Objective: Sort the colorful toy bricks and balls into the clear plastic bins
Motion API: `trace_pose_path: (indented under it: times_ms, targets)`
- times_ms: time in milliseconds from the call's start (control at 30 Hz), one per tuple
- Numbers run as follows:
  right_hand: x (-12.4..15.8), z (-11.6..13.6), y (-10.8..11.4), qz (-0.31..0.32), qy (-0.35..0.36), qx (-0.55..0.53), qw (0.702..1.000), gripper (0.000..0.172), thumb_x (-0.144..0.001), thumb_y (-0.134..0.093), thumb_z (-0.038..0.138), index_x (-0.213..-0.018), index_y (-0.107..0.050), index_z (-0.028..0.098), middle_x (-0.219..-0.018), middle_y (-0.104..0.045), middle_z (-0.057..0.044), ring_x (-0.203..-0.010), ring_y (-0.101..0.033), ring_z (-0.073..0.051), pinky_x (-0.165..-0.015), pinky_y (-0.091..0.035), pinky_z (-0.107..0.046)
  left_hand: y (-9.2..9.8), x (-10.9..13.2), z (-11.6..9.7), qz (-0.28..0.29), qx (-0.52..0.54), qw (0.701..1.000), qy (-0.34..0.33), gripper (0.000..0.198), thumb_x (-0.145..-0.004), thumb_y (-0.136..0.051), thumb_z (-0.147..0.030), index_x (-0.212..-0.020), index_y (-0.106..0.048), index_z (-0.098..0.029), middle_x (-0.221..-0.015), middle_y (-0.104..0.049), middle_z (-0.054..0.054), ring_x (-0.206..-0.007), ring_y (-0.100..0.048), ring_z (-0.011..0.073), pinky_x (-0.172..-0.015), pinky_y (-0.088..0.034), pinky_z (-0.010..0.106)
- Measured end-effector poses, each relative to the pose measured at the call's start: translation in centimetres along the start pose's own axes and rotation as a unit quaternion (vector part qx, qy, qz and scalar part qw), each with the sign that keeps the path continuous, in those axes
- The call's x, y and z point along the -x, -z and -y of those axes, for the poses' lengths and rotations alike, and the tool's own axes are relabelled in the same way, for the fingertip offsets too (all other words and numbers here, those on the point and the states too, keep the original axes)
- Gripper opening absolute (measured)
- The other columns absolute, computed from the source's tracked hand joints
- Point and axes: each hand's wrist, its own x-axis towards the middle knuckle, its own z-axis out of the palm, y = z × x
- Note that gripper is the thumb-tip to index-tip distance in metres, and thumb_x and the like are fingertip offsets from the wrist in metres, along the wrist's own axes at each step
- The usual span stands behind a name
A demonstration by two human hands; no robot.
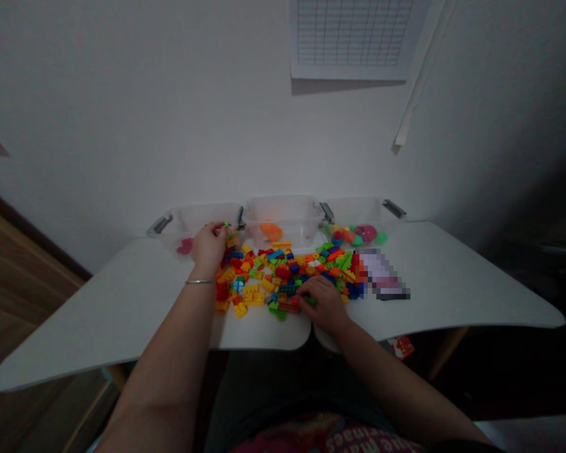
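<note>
A heap of toy building bricks (266, 284) in many colours covers the middle of the white table. My left hand (209, 246) is over the front of the left clear bin (202, 212), fingers closed on a small toy building brick (226, 224) that looks green. The bricks just below those fingers partly merge with it. At the near edge of the heap, my right hand (325, 304) has its fingers curled around a green toy building brick (310, 300), mostly covered by them. A brown-red brick (290, 307) lies beside its fingertips.
A middle clear bin (283, 207) holds an orange piece (270, 231). In the right clear bin (353, 207) are several coloured pieces. A pink piece (185, 246) shows in the left bin. A pixelated phone-like object (382, 275) lies right of the heap. The wall (122, 126) stands behind.
</note>
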Motion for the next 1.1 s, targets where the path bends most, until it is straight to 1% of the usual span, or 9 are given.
trace_pose_path:
  times_ms: [100,233,367,467,567,700,833,1000,1100]
  targets:
    - [0.0,0.0,0.0,-0.004,0.001,0.002,1.0,0.008,-0.084,-0.062,0.017,-0.077,-0.061,0.021,-0.077,-0.066,-0.004,-0.077,-0.059,-0.019,-0.075,-0.047,-0.032,0.2,0.4,-0.3,0.016,-0.061,0.998,-0.013,0.041,-0.089,-0.042,-0.04,-0.109,-0.072,-0.021,-0.1,-0.072,0.013,-0.088,-0.064,0.0272,-0.07,-0.045,0.033]
    - [0.0,0.0,-0.1,-0.003,-0.001,0.003,1.0,0.008,-0.084,-0.061,0.017,-0.077,-0.061,0.021,-0.077,-0.067,-0.003,-0.077,-0.059,-0.019,-0.076,-0.047,-0.033,0.1,0.5,-0.2,0.028,-0.058,0.997,-0.048,0.043,-0.09,-0.04,-0.037,-0.115,-0.07,-0.019,-0.108,-0.07,0.014,-0.096,-0.064,0.0281,-0.078,-0.048,0.036]
    - [0.0,0.0,-0.1,0.003,-0.004,0.008,1.0,0.008,-0.084,-0.06,0.018,-0.077,-0.061,0.021,-0.077,-0.067,-0.004,-0.077,-0.059,-0.019,-0.075,-0.048,-0.033,0.0,0.5,0.3,0.041,-0.052,0.994,-0.089,0.044,-0.087,-0.045,-0.034,-0.122,-0.064,-0.015,-0.107,-0.068,0.015,-0.098,-0.063,0.0275,-0.085,-0.048,0.037]
    - [0.0,0.0,-0.1,0.005,-0.004,0.008,1.0,0.008,-0.084,-0.061,0.017,-0.077,-0.061,0.021,-0.076,-0.066,-0.004,-0.077,-0.059,-0.019,-0.075,-0.048,-0.033,0.0,0.7,0.5,0.037,-0.03,0.993,-0.107,0.054,-0.084,-0.052,-0.032,-0.133,-0.053,-0.012,-0.103,-0.068,0.014,-0.093,-0.063,0.0258,-0.084,-0.049,0.037]
    - [-0.1,0.1,-0.1,0.012,-0.005,0.007,1.0,0.007,-0.082,-0.062,0.016,-0.077,-0.062,0.021,-0.076,-0.066,-0.003,-0.078,-0.059,-0.019,-0.076,-0.048,-0.033,0.0,1.4,0.3,0.053,0.0,0.987,-0.149,0.055,-0.08,-0.056,-0.027,-0.132,-0.052,-0.01,-0.1,-0.068,0.012,-0.091,-0.063,0.0232,-0.084,-0.049,0.035]
    - [-0.1,0.2,-0.1,0.034,0.021,0.013,0.999,0.006,-0.084,-0.063,0.018,-0.079,-0.064,0.021,-0.08,-0.069,-0.003,-0.081,-0.06,-0.019,-0.08,-0.047,-0.033,0.5,3.3,-0.4,0.115,-0.005,0.964,-0.24,0.028,-0.081,-0.055,-0.026,-0.103,-0.066,-0.012,-0.099,-0.067,0.011,-0.094,-0.061,0.0226,-0.088,-0.047,0.036]
    - [0.0,0.1,-0.2,0.05,0.036,0.026,0.998,0.003,-0.085,-0.065,0.022,-0.082,-0.067,0.022,-0.088,-0.071,-0.002,-0.085,-0.06,-0.019,-0.084,-0.046,-0.035,1.6,6.5,-1.1,0.251,-0.027,0.921,-0.296,0.014,-0.082,-0.059,-0.027,-0.081,-0.069,-0.018,-0.086,-0.068,0.007,-0.084,-0.061,0.0202,-0.081,-0.047,0.034]
    - [0.1,0.1,-0.5,0.047,0.048,0.034,0.997,0.003,-0.084,-0.068,0.024,-0.081,-0.07,0.023,-0.09,-0.072,-0.002,-0.086,-0.06,-0.019,-0.083,-0.046,-0.036,2.4,10.8,-1.2,0.352,-0.025,0.862,-0.363,0.015,-0.076,-0.071,-0.031,-0.089,-0.071,-0.023,-0.094,-0.067,0.003,-0.092,-0.059,0.0198,-0.083,-0.045,0.033]
    - [0.1,0.1,-0.5,0.051,0.062,0.037,0.996,0.005,-0.084,-0.069,0.024,-0.08,-0.071,0.024,-0.09,-0.072,-0.002,-0.086,-0.06,-0.018,-0.082,-0.046,-0.036,2.4,12.4,-0.8,0.347,-0.042,0.864,-0.361,0.018,-0.076,-0.072,-0.03,-0.094,-0.072,-0.025,-0.095,-0.065,0.003,-0.093,-0.057,0.0211,-0.082,-0.045,0.034]
